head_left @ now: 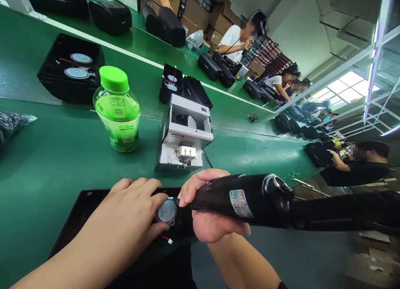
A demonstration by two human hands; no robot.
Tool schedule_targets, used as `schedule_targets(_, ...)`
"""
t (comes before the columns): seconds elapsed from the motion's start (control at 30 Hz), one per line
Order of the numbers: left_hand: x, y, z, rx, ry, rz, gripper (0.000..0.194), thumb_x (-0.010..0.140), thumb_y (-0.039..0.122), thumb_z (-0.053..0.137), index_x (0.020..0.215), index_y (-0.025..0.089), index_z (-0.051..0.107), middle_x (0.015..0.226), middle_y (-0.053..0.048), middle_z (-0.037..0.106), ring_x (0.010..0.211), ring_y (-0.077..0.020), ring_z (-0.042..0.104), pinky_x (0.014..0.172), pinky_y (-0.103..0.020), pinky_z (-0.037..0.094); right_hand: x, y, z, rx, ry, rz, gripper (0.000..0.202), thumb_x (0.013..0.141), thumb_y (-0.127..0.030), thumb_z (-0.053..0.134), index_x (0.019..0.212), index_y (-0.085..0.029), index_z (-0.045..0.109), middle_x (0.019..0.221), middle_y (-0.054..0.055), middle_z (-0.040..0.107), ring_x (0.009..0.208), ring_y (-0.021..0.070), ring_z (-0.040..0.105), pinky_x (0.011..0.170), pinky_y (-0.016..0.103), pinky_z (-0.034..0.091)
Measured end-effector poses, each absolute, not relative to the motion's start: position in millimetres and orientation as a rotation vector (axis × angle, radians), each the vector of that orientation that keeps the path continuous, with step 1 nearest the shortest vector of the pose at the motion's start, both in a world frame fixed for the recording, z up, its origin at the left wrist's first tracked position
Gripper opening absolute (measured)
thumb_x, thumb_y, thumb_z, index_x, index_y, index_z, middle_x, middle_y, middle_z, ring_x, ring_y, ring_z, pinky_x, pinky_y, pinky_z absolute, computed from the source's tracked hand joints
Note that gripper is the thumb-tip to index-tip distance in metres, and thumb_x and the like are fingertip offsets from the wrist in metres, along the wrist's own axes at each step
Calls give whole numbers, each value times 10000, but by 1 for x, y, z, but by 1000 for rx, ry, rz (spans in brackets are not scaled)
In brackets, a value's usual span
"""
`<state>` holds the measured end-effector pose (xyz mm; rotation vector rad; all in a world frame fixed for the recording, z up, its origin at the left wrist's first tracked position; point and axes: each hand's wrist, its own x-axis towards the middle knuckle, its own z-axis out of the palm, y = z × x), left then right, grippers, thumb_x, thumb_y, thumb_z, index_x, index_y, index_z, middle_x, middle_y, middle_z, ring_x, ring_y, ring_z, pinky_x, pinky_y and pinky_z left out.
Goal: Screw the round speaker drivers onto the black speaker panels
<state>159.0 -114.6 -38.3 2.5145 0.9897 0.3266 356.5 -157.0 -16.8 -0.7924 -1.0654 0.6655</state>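
Left hand: the left hand (134,205) reaches over a black panel (93,201), thumb and forefinger pinching a round grey speaker unit (167,211) at opposite edges; the remaining fingers lie close together, bent, their tips hidden from view.
Right hand: the right hand (208,226) is wrapped around a black powered driver (231,197), fingers closed about its ribbed front end; the driver lies nearly level, nose toward the speaker unit.
Driver tip: near the unit's upper right edge (contact with a screw cannot be determined, fingers being in the way).
Speaker unit: on the panel, between the two hands, flat metal back facing up.
Lead: a short red wire ending in a white connector (170,241), beside the left thumb.
Panel: flat on the green bench (46,164), at its near edge, partly covered by the left forearm.
Machine: a grey-white box marked WEIXIN (187,135) stands beyond the hands.
Bottle: a green-capped bottle (117,114), upright, left of the machine.
Casings: a black casing (62,87) with two round units behind the bottle; a smaller black casing (165,95) behind the machine.
Personnel: a person in a white shirt (233,39) across the line; a person in a dark shirt (359,172) at right.
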Motion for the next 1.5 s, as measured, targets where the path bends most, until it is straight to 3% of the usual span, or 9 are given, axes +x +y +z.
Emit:
schedule_targets(0.23, 161, -121, -42, 2621, 981, 279, 407, 898, 325, 1072, 1294, 344, 980, 1436, -114, 941, 1264, -442, 913, 1025, -655, 707, 381, -160, 56, -762, -1062, 723, 674, 1039, -956, 906, 1311, -343, 972, 775, -18, 853, 600, 206, 761, 632, 353, 706)
schedule_targets(0.4, 155, -122, -55, 2711, 915, 592, 499, 795, 319, 1105, 1276, 316, 970, 1423, -143, 947, 1215, -469, 920, 1008, -685, 732, 389, -119, 79, -683, -1190, 602, 709, 997, -1006, 903, 1200, -330, 967, 741, -24, 841, 570, 214, 745, 595, 368, 665)
schedule_targets(0.67, 148, -135, -63, 2580, 956, 698, 590, 784, 107, 977, 1311, 361, 905, 1491, -88, 905, 1333, -424, 895, 1349, -739, 622, 379, -82, 62, -749, -1179, 689, 822, 841, -1094, 948, 1160, -336, 939, 674, -48, 812, 460, 200, 656, 461, 336, 534)
schedule_targets(0.77, 148, -134, -66, 2554, 977, 648, 598, 776, 90, 960, 1307, 359, 907, 1463, -83, 907, 1338, -431, 892, 1412, -797, 572, 378, -81, 63, -791, -1112, 652, 838, 989, -1125, 782, 1192, -318, 879, 633, -75, 733, 407, 169, 584, 427, 304, 506)
schedule_targets(0.83, 149, -131, -68, 2541, 973, 640, 608, 758, 89, 982, 1299, 358, 914, 1463, -84, 913, 1332, -431, 893, 1412, -802, 574, 381, -90, 65, -787, -1094, 596, 809, 1082, -1090, 689, 1220, -310, 854, 628, -83, 701, 391, 153, 558, 413, 277, 480)
schedule_targets(0.97, 147, -126, -68, 2530, 943, 628, 560, 790, 135, 1019, 1294, 362, 926, 1442, -86, 927, 1329, -430, 891, 1392, -788, 582, 388, -138, 78, -800, -1110, 705, 699, 1045, -1013, 853, 1269, -356, 935, 688, -35, 774, 486, 192, 687, 520, 338, 638)
schedule_targets(1.07, 144, -122, -65, 2515, 920, 605, 502, 845, 204, 1015, 1304, 391, 938, 1421, -69, 931, 1287, -424, 892, 1361, -778, 583, 387, -182, 83, -820, -1113, 713, 661, 1159, -951, 751, 1355, -368, 992, 686, -12, 757, 507, 204, 712, 557, 374, 675)
schedule_targets(1.33, 142, -120, -62, 2561, 990, 589, 357, 915, 338, 902, 1261, 427, 907, 1389, -36, 910, 1203, -397, 867, 1185, -678, 621, 385, -227, 54, -948, -1226, 861, 319, 1352, -554, 633, 1459, -485, 926, 664, -62, 740, 530, 228, 735, 627, 397, 702)
schedule_targets(1.5, 143, -118, -54, 2580, 932, 564, 353, 900, 325, 907, 1238, 424, 897, 1315, -34, 926, 1130, -385, 867, 1061, -661, 607, 382, -225, 38, -928, -1204, 813, 372, 1337, -644, 636, 1473, -439, 916, 699, -57, 741, 546, 224, 724, 616, 405, 689)
